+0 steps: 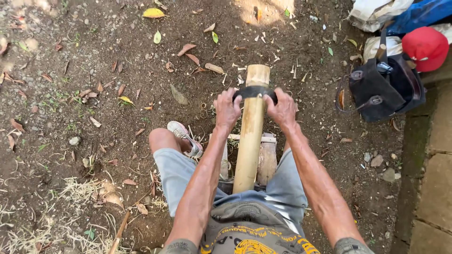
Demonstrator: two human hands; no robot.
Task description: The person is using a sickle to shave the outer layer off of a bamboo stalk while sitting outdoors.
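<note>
A thick yellow bamboo pole (249,146) runs from my lap away over the dirt, resting on a small wooden bench (267,157). A dark curved blade (254,91) lies across the pole near its far end. My left hand (227,109) grips the blade's left handle. The blade's right handle is in the grip of my right hand (283,109). Both hands sit on either side of the pole, knuckles up.
Dirt ground (94,117) with dry leaves and bamboo shavings lies all around. A black bag (383,89) and a red cap (426,46) sit at the right, by a stone paving edge (435,178). My bent left leg and sneaker (184,136) are left of the pole.
</note>
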